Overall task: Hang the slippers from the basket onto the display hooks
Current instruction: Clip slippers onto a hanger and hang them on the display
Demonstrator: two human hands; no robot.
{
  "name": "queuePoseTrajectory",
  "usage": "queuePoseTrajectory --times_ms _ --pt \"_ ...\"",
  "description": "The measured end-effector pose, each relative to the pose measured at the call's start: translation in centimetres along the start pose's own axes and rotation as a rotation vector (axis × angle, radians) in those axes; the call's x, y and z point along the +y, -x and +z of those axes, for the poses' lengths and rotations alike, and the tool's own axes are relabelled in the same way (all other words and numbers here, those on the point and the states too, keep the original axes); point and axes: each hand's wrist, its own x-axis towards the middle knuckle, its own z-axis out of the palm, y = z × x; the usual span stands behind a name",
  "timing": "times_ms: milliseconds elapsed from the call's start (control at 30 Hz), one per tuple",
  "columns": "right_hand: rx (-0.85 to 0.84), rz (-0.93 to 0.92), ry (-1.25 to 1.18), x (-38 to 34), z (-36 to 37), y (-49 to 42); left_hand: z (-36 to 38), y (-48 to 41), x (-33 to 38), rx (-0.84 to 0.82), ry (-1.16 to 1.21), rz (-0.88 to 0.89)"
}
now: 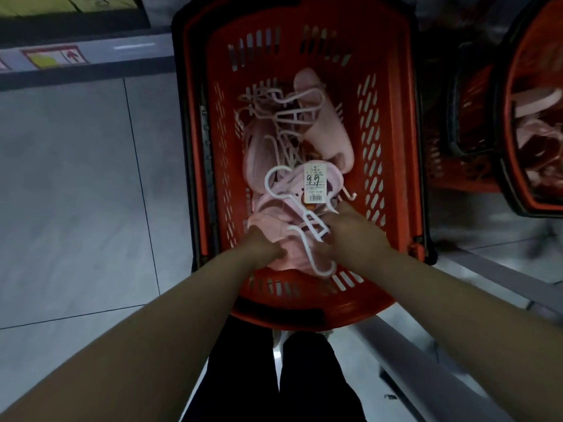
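Both forearms reach down past my dark trouser legs into the basket (399, 147), which stands on the grey floor (76, 178). It is red with slotted walls, and the pink slippers (326, 126) lie heaped along its bottom. A second basket (518, 117) off to my right shows more pink inside. No display hooks are in view, so I judge the hanging not yet begun for what lies here.

My left hand (265, 243) grips the near pair (274, 214) at the end closest to me, with my fingers curled into the soft upper. My right hand (350, 231) lies over that pair's white hanger (307, 229), its back turned toward me. Its fingers bend down beside the bars, but I cannot tell whether they have closed round the hanger.

The trouble I expect is the tangle (286, 123) of other hangers further in. Their hooks and bars cross one another, so a straight lift could drag a second pair up or catch a hook in a wall slot. If I pull by the slipper alone, it may slide off its hanger. The price tag (315, 184) lies loose on top just beyond my right hand. It could snag on a hook and tear away.
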Motion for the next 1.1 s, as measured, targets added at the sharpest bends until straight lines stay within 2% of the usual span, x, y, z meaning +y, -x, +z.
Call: queuePoseTrajectory --times_ms 133,300,500,600,733,867,1000,1100 --pt "-0.102 -0.013 0.019 1.0 2.0 -0.4 1.8 -4.1 -2.5 0.077 -0.027 -0.024" --pt "-0.084 0.032 0.009 1.6 2.0 -1.1 1.2 -2.4 -0.6 0.226 0.090 0.084" --pt "-0.008 0.025 -0.050 0.8 -0.2 -1.1 0.3 0.6 0.8 0.334 -0.191 0.318" --pt "0.048 -0.007 0.075 -0.2 -1.2 -0.9 -0.3 1.4 1.2 0.350 -0.290 0.411" --pt "0.148 -0.082 0.272 -1.7 -3.2 -0.6 -0.9 1.7 2.2 0.353 -0.161 0.386" --pt "0.131 -0.066 0.416 -2.2 -4.0 -0.4 -0.3 1.8 2.9 0.400 -0.092 0.392" --pt "0.183 -0.005 0.402 -2.0 -4.5 0.5 -0.1 1.5 3.1 0.471 -0.057 0.391" --pt "0.116 0.009 0.357 -1.0 -4.5 1.2 -0.5 1.1 3.2 0.461 0.040 0.425"
